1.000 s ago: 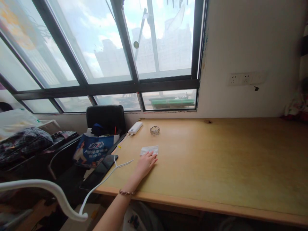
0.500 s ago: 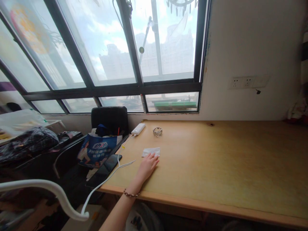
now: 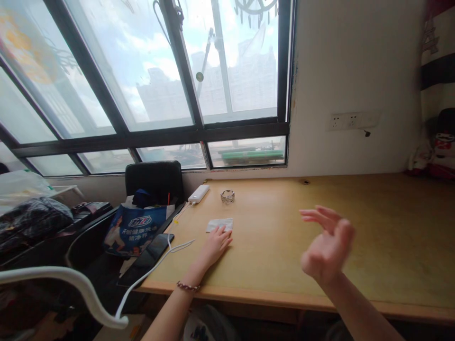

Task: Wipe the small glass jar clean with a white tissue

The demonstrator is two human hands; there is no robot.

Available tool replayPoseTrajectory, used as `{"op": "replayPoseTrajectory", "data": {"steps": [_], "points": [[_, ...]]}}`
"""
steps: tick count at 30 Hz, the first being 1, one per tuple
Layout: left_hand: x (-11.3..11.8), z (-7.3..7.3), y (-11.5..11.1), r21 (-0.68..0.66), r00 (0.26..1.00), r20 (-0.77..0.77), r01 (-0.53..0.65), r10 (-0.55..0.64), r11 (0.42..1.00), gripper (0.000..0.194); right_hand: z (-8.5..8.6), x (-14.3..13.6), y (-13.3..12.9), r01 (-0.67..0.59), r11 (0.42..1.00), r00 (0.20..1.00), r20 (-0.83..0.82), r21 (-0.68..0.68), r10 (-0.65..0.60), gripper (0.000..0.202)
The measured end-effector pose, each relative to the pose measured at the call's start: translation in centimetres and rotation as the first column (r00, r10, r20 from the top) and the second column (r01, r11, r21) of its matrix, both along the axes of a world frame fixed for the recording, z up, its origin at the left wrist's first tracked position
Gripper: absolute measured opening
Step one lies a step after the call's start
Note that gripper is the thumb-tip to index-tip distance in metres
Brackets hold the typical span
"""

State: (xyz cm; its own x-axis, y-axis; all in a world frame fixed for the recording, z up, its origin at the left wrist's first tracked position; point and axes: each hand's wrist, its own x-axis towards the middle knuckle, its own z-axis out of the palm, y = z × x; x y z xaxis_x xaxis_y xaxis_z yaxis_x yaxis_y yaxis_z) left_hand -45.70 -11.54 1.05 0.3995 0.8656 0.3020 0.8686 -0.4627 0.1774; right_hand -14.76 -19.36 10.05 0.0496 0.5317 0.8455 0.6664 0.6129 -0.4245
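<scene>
My left hand lies flat on the wooden table, its fingertips resting on the near edge of a small white folded tissue or cloth. A braided bracelet circles that wrist. Over the right part of the table my right hand is raised in the air, palm turned inward, fingers bent and apart, with nothing in it; it is slightly blurred. Beyond the white piece stands a ring-shaped, patterned metal-and-glass item, perhaps an ashtray. Neither hand touches it.
A white power bank with a white cable lies at the table's left side. A dark phone or tablet overhangs the left edge. A blue bag sits on a black chair. A thick white tube crosses the lower left.
My right hand has come into view from the lower right, raised above the table. My left hand stays on the white piece. The view has turned slightly to the right.
</scene>
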Motion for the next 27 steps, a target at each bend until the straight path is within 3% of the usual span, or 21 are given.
{"op": "replayPoseTrajectory", "data": {"steps": [3, 5, 7, 9, 12, 14, 16, 17, 20, 23, 27], "points": [[-0.2, 0.4, 0.8, -0.02, 1.0, 0.017, -0.021, 0.021, 1.0, 0.03, -1.7, -1.2, 3.4, -0.015, 1.0, 1.0, -0.011, -0.022, 0.015, 0.057], [0.1, 1.1, 1.5, -0.026, 0.998, 0.061, -0.021, 0.023, 0.999, 0.029, -3.8, -1.8, 5.8, -0.03, 0.987, 1.0, -0.005, -0.156, 0.029, 0.055], [1.4, 2.2, 2.3, -0.038, 0.985, 0.174, 0.02, -0.013, 0.999, 0.03, -5.8, -2.2, 7.9, -0.079, 0.964, 0.995, -0.078, -0.254, 0.06, 0.053], [4.0, 3.2, 3.4, -0.072, 0.925, 0.377, 0.084, -0.05, 0.994, 0.033, -7.3, -2.6, 9.7, -0.187, 0.923, 0.967, -0.231, -0.337, 0.111, 0.048], [9.9, 3.7, 5.1, -0.2, 0.712, 0.702, 0.21, -0.01, 0.957, 0.038, -8.1, -2.9, 11.8, -0.451, 0.781, 0.818, -0.55, -0.432, 0.169, 0.052], [14.2, 3.1, 6.1, -0.297, 0.477, 0.874, 0.376, 0.091, 0.878, 0.043, -8.3, -2.9, 12.6, -0.63, 0.654, 0.67, -0.718, -0.419, 0.186, 0.058], [17.8, 2.0, 6.5, -0.346, 0.294, 0.93, 0.511, 0.218, 0.787, 0.047, -8.7, -2.8, 13.0, -0.716, 0.574, 0.589, -0.785, -0.397, 0.192, 0.059], [19.2, 1.4, 6.5, -0.36, 0.249, 0.932, 0.553, 0.264, 0.751, 0.047, -9.0, -2.7, 13.0, -0.721, 0.565, 0.584, -0.79, -0.401, 0.185, 0.058], [21.2, -0.1, 6.1, -0.375, 0.212, 0.927, 0.576, 0.311, 0.726, 0.042, -9.7, -2.4, 12.7, -0.667, 0.607, 0.615, -0.779, -0.432, 0.121, 0.053], [20.9, -0.8, 5.8, -0.393, 0.213, 0.919, 0.557, 0.332, 0.731, 0.04, -9.8, -2.8, 12.3, -0.668, 0.592, 0.629, -0.767, -0.45, 0.127, 0.053], [20.3, -0.9, 6.0, -0.443, 0.311, 0.895, 0.54, 0.319, 0.715, 0.043, -9.6, -3.5, 12.2, -0.628, 0.586, 0.686, -0.72, -0.512, 0.106, 0.055]]}}
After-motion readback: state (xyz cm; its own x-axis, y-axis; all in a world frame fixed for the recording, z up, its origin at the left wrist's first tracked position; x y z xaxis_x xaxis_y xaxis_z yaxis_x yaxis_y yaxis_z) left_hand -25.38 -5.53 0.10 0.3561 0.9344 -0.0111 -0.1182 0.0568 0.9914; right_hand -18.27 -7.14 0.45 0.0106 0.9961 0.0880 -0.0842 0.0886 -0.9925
